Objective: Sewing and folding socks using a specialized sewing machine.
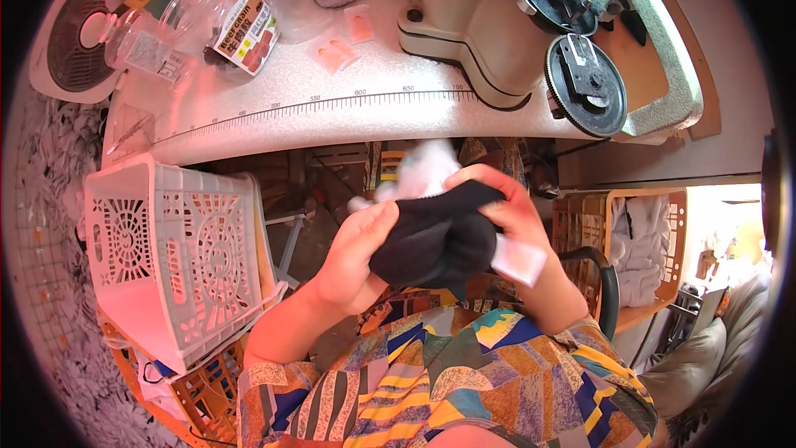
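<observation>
My left hand (356, 256) grips the left side of a black knitted fabric piece (435, 236), possibly a sock, with the thumb on top. On its other side, my right hand (519, 208) pinches the same piece between thumb and fingers. The black fabric is spread between both hands, above my lap and in front of the table edge. A blurred white cloth (429, 168) lies just beyond it, near my right fingers. A small white flap (521, 260) sticks out by my right wrist; what it belongs to is unclear.
A white worktable (373, 118) with a printed ruler carries a beige machine (479, 43) with a toothed black disc (586, 86). Clear plastic jars (146, 53) and a fan (78, 31) stand left. A white plastic crate (205, 249) is at left; an orange crate (678, 249) of white fabric pieces is right.
</observation>
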Tool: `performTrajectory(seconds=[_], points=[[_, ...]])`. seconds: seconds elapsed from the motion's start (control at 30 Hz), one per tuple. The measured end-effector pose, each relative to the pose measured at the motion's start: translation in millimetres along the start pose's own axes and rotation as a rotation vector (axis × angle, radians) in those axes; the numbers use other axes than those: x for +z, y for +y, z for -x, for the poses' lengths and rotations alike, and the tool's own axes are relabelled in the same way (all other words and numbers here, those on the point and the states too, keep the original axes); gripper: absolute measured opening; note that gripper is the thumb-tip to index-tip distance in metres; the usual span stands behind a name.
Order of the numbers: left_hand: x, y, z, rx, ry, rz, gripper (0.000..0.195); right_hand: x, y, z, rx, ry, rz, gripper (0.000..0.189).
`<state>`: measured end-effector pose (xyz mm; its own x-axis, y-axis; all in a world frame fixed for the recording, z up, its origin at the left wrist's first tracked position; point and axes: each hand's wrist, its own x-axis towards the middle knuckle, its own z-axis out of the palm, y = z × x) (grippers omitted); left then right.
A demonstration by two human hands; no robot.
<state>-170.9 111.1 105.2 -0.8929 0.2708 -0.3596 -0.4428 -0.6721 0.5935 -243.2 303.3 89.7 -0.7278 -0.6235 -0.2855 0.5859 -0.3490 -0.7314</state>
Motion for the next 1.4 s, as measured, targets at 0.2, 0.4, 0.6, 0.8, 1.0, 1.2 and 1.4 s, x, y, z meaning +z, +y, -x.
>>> performTrajectory(seconds=[0.2,0.4,0.6,0.8,1.0,1.2,1.4], points=[[-8.7,-4.3,-15.9,0.128,-0.15,-0.161,0.039,-7.6,1.7,2.3,0.147,-0.065,-0.366,0.029],[-22.3,-0.4,-11.7,1.186,0.371,-1.515,0.028,1.4,12.9,8.1,-0.58,-0.064,0.854,0.036],[11.4,-10.5,-4.3,1.222,0.1,-1.525,0.044,17.5,18.2,2.4,-0.999,0.373,1.115,0.04],[-5.8,-8.7,-12.4,0.468,-0.046,-0.913,0.03,23.7,2.8,11.4,-0.713,0.194,0.837,0.033],[4.1,-8.2,3.2,0.375,0.044,-0.77,0.018,-4.7,-17.8,29.8,-0.036,-0.313,0.048,0.04],[14.3,-17.5,-0.8,0.605,0.003,-1.217,0.022,-23.3,26.6,33.0,0.073,-0.196,0.142,0.04],[27.6,-16.8,1.7,1.096,0.251,-2.043,0.029,-24.8,27.5,24.1,-0.757,0.199,1.168,0.034]])
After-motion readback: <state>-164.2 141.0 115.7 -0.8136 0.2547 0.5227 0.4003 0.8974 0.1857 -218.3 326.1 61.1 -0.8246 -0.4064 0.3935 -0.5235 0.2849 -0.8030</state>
